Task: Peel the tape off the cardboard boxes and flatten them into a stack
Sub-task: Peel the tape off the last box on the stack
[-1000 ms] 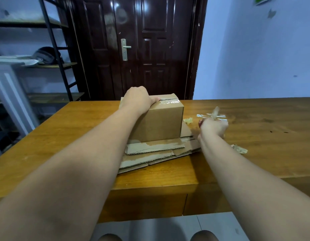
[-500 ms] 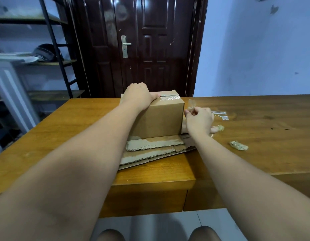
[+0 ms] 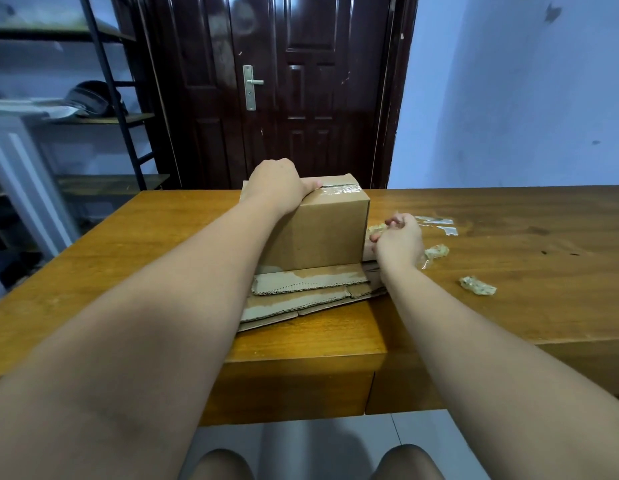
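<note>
A taped-up brown cardboard box (image 3: 322,233) stands on a stack of flattened cardboard (image 3: 301,292) on the wooden table (image 3: 509,306). Clear tape (image 3: 339,191) runs along the box's top seam. My left hand (image 3: 278,183) grips the top left of the box, thumb lying along the seam, fingers curled over the far side. My right hand (image 3: 400,240) hovers low beside the box's right face, with its fingers curled. It seems to pinch a crumpled tape scrap (image 3: 376,228) between thumb and fingertips.
Peeled tape lies on the table to the right: a clear strip (image 3: 436,223) and two crumpled wads (image 3: 437,252) (image 3: 478,285). A dark door (image 3: 301,91) stands behind the table, and a metal shelf rack (image 3: 103,116) at the left.
My right hand has swung back from the right, first up to the box's top right corner, then down beside its right face. The left hand has stayed on the box.
</note>
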Demonstrator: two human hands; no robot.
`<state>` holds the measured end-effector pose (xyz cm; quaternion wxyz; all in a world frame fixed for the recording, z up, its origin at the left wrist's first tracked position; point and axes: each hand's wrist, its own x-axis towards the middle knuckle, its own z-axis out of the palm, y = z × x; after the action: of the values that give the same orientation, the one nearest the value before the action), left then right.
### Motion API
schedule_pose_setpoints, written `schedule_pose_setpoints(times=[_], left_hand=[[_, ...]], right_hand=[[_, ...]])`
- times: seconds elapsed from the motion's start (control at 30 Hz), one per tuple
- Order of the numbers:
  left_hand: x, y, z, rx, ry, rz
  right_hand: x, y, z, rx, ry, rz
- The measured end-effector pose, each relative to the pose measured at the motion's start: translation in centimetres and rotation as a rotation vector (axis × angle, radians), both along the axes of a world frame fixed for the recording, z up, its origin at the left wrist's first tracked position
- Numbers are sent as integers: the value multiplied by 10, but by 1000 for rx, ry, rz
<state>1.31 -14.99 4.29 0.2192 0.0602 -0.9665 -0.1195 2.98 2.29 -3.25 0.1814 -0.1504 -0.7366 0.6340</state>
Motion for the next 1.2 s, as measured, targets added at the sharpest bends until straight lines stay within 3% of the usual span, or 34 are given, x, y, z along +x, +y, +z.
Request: schedule_pose_setpoints(times=[0.23, 0.37, 0.43, 0.63, 0.8, 0.93, 1.07, 1.2], left_hand=[[0, 0, -1, 50, -11, 9], [2, 1, 0, 52, -13, 2], [4, 1, 1, 58, -13, 2], [7, 3, 3, 54, -25, 8], [10, 1, 2, 60, 4, 5], [16, -2, 7, 113, 8, -32], [25, -9, 13, 133, -31, -119], [36, -4, 10, 124, 106, -144]], right_hand=[[-12, 7, -2, -291, -73, -29], [-9, 9, 1, -636, -18, -150], [-5, 8, 2, -652, 21, -170], [8, -1, 7, 8, 88, -114], [17, -22, 37, 206, 361, -16], [11, -42, 65, 701, 516, 139], [10, -54, 70, 1142, 280, 340], [8, -53, 65, 1165, 243, 304]])
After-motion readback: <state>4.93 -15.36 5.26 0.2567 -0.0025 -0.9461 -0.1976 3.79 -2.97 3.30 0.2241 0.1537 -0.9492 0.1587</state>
